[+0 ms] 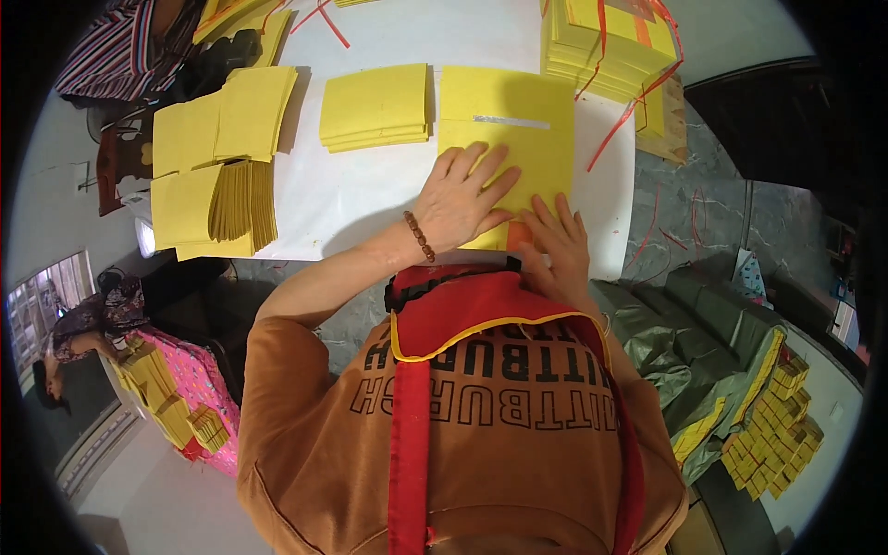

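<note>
A white tabletop (370,199) carries several lots of yellow paper. Near the middle of the near edge lies a flat yellow stack (518,125) with a thin silver strip across its top sheet; both hands rest on it. Just beside it, toward the left, sits a smaller pile of folded yellow sheets (377,106). At the left edge are more yellow sheets (222,120) laid overlapping, and below them a fanned bundle (242,199) standing on its folds. At the far right corner stands a tall yellow block (606,42) tied with red string. Loose red string (324,18) lies at the far edge.
</note>
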The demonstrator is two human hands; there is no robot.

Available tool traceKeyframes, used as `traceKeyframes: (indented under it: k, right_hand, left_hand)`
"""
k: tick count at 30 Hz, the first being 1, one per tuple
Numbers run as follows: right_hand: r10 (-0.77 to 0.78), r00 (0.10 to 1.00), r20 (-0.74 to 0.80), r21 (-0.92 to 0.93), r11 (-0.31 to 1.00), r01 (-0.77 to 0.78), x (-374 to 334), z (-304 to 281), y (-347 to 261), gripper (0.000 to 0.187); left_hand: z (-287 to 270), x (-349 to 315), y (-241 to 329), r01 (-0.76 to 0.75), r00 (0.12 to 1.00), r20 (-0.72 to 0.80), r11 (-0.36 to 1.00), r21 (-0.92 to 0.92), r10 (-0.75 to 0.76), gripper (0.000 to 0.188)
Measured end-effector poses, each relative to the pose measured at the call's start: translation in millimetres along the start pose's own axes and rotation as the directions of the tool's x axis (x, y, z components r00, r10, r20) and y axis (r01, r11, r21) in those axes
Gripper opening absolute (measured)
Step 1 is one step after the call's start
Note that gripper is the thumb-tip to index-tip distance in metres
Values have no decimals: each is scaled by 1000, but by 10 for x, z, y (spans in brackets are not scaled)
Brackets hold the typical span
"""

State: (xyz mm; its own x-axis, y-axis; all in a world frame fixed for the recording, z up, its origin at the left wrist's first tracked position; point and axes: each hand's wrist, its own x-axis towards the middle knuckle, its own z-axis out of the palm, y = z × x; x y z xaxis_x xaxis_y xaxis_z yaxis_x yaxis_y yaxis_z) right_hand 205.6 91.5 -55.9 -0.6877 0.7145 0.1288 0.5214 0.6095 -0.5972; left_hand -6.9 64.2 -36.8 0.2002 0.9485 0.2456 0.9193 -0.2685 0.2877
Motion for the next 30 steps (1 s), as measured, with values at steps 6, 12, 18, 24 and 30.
traceKeyframes:
  k: [6, 12, 18, 24, 30]
  right_hand:
    - [493, 868, 59, 788, 511, -343, 185, -213, 42, 34]
    - [550, 833, -52, 874, 429, -229, 317, -310, 54, 33]
    - [554, 818, -157, 839, 512, -186, 294, -296, 59, 33]
    - [491, 869, -59, 817, 524, -240, 282, -162, 73, 31]
    - [493, 870, -32, 775, 562, -290, 272, -130, 119, 29]
  left_hand:
    - [-80, 10, 122, -141, 987, 103, 979, 147, 126, 51]
    - [-70, 82, 26, -116, 993, 27, 971, 211, 113, 49]
    - [-512, -6, -705, 49, 939, -343, 971, 233, 35, 53]
    - [63, -472, -1772, 201, 976, -159, 909, 364, -152, 58]
    - [135, -489, -1804, 210, 960, 108, 922, 326, -257, 71]
